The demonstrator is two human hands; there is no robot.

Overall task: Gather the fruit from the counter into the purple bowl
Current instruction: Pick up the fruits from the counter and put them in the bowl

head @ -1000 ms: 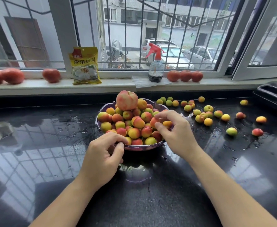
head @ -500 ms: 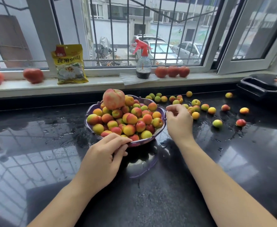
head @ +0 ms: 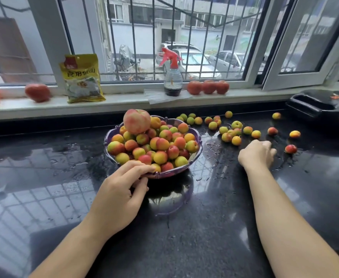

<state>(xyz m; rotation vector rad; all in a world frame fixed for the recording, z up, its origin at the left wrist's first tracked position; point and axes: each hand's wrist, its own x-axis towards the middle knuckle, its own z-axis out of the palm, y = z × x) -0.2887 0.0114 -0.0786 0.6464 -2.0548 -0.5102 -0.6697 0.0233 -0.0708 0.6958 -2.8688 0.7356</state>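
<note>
Wet black stone formed the bench [head: 184, 237], glossy enough to mirror the window bars, with two bare forearms reaching over it from the near edge. At the near rim of the bowl [head: 198, 135], the left hand [head: 118, 197] gripped the purple plastic, fingers curled over the top and thumb tucked under. To the right of the bowl, the right hand [head: 255, 154] lay knuckles-up low over the wet bench, fingers curled down toward the stone; whether it held a fruit could not be told from this angle. The bowl stood at the bench's middle, heaped above its rim with small red, orange and green fruit [head: 160, 145], one large peach [head: 137, 121] perched on the far left of the pile. Beyond and right of the bowl, more loose fruit [head: 236, 140] lay scattered on the bench, a cluster just past the right hand and single pieces farther right, one red one [head: 290, 148] beside the fingertips. A black tray [head: 317, 105] sat at the far right corner. On the sill behind stood a yellow packet [head: 82, 78], a spray bottle [head: 172, 77] with a red trigger, and three tomatoes [head: 208, 87] in a row, two more red ones [head: 37, 92] at far left. Parked cars showed through the barred window [head: 164, 37].
</note>
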